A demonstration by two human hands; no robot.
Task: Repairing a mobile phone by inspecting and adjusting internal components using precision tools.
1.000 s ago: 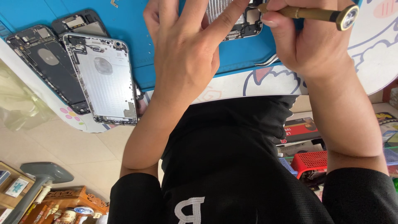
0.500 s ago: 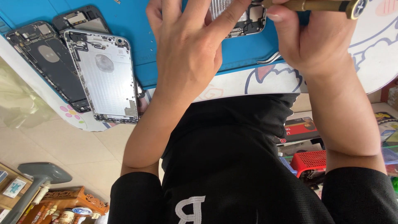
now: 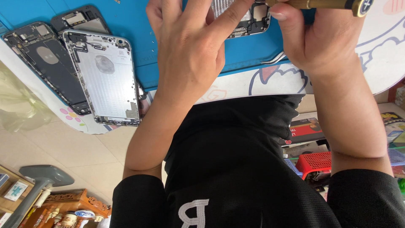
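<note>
The opened phone housing (image 3: 249, 19) lies flat on the blue mat at the top edge of the view, its silver shell and dark inner parts partly hidden under fingers. The brass-coloured screwdriver (image 3: 325, 4) lies nearly level above it, its dark end cap pointing right, tip hidden.

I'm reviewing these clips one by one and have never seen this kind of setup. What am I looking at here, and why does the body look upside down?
A camera on the person's head looks straight down, so their black shirt fills the bottom. There is no robot, only two bare hands. The left hand steadies an opened phone housing on a blue work mat. The right hand grips a brass-coloured screwdriver over it. Beside them lie a silver phone shell and two dark phone frames.
</note>
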